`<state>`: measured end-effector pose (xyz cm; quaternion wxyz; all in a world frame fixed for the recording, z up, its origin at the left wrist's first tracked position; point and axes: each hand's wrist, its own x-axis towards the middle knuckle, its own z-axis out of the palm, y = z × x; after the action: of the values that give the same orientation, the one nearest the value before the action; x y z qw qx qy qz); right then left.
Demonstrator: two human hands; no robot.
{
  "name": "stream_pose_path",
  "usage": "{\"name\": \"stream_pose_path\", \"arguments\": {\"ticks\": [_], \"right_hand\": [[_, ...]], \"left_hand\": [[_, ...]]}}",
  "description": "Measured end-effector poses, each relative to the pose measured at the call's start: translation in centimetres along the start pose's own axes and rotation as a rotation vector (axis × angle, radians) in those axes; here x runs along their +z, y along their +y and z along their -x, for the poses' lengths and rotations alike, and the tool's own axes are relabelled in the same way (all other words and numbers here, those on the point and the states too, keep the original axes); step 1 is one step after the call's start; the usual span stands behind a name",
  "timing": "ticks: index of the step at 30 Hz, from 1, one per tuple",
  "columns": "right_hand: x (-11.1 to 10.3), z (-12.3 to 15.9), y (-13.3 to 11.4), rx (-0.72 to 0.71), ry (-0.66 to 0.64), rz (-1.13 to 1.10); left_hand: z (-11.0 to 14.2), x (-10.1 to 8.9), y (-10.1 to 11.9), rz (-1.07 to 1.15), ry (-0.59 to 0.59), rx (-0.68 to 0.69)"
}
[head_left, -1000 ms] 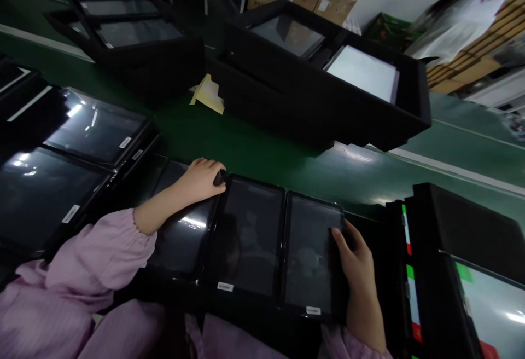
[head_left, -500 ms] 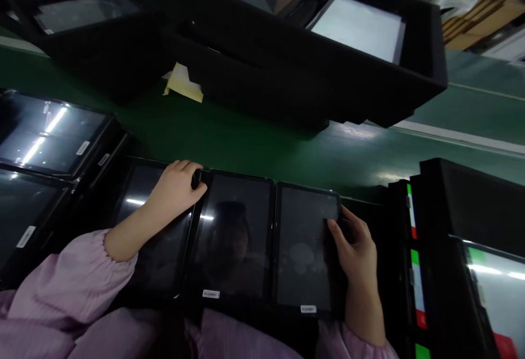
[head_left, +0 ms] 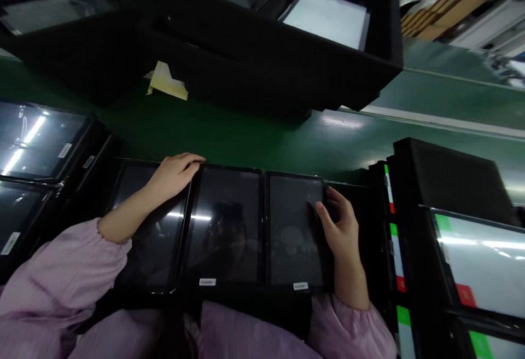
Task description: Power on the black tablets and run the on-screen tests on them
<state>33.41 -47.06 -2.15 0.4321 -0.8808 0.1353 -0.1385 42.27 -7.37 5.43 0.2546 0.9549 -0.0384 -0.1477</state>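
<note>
The left fingers (head_left: 186, 161) lie together over a panel's top edge; the right fingers (head_left: 326, 200) spread apart at the end panel's (head_left: 293, 227) edge, neither clearly clamped. A slip could scratch the glossy glass. The black-framed display panels (head_left: 223, 227) sit edge to edge at six o'clock on the green tabletop (head_left: 254, 140).

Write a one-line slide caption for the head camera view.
Left hand and right hand rest on a row of black-framed display panels along a green conveyor belt.
</note>
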Motion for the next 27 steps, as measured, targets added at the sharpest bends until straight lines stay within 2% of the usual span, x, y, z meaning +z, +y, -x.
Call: {"name": "stream_pose_path", "arguments": {"ticks": [3, 5, 8, 11, 13, 18, 22, 27], "right_hand": [[-0.8, 0.5, -1.7, -0.110, 0.079, 0.059], [-1.2, 1.3, -3.5, -0.219, 0.086, 0.124], [-0.6, 3.0, -6.5, -0.380, -0.056, 0.204], [1.9, 3.9, -8.4, -0.475, -0.253, 0.269], [4.0, 3.7, -9.0, -0.500, -0.304, 0.308], [7.5, 2.4, -9.6, -0.546, -0.283, 0.375], [8.3, 2.3, -9.9, -0.566, -0.246, 0.376], [8.3, 2.3, -10.1, -0.594, -0.227, 0.322]], "left_hand": [[-1.1, -0.5, -0.3, -0.006, -0.084, -0.005], [-1.5, -0.8, -0.6, -0.016, -0.110, -0.002], [-1.6, -1.3, -1.1, -0.030, -0.137, 0.008], [-1.5, -1.4, -1.7, -0.042, -0.146, 0.023], [-1.3, -1.3, -2.0, -0.049, -0.133, 0.038], [-0.8, -0.7, -2.3, -0.048, -0.098, 0.059], [-0.7, -0.6, -2.2, -0.007, -0.106, 0.074], [-0.7, -0.9, -1.9, 0.033, -0.119, 0.010]]}}
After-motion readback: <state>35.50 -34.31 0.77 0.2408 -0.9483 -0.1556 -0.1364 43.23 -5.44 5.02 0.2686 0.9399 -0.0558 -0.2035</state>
